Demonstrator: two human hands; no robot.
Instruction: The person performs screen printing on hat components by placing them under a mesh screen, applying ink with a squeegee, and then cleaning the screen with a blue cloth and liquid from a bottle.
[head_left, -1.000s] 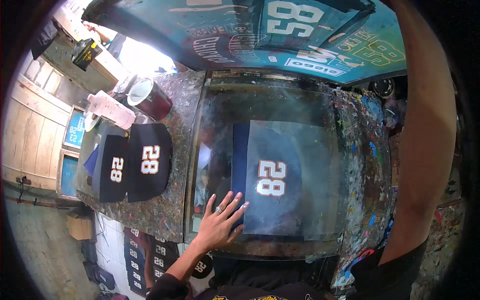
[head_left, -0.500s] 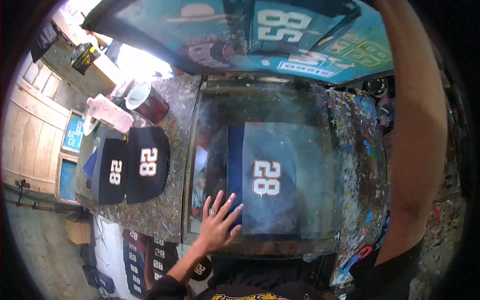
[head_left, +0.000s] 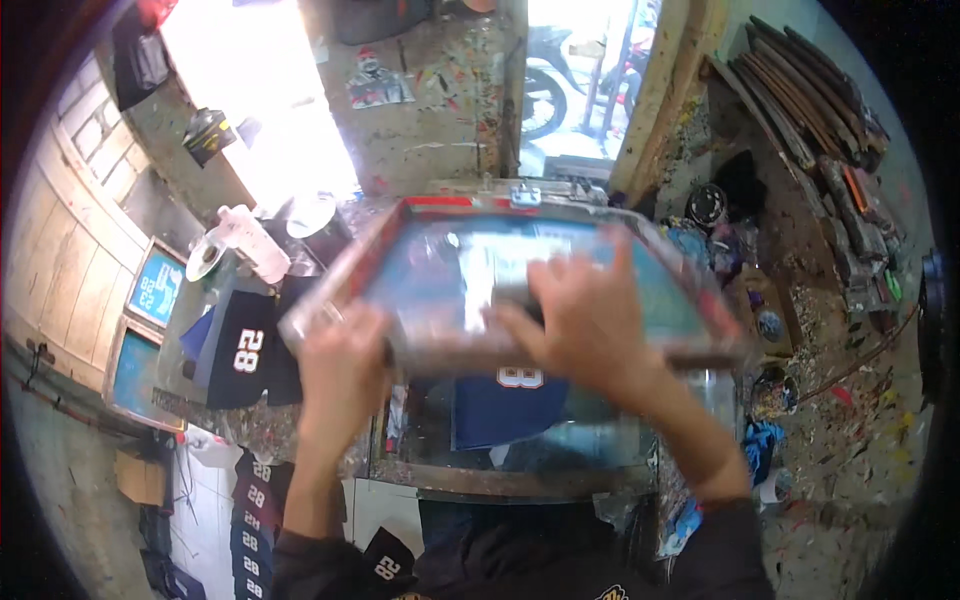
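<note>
A screen-printing frame with blue mesh is tilted above the work board, its near edge raised. My left hand is closed on its near left corner. My right hand is over the mesh, thumb and fingers curled about something dark, too blurred to make out. Below the frame a navy fabric piece lies on the glassy board. Part of a white, orange-edged print shows on it; the frame hides the rest.
Dark printed fabric pieces lie on the left table, near a pinkish bottle and a bucket. More printed pieces are laid out at lower left. Stacked boards lean at far right.
The screen frame has swung down from upright to low over the fabric. My left hand has left the fabric's edge for the frame's corner. My right arm has come down over the mesh.
</note>
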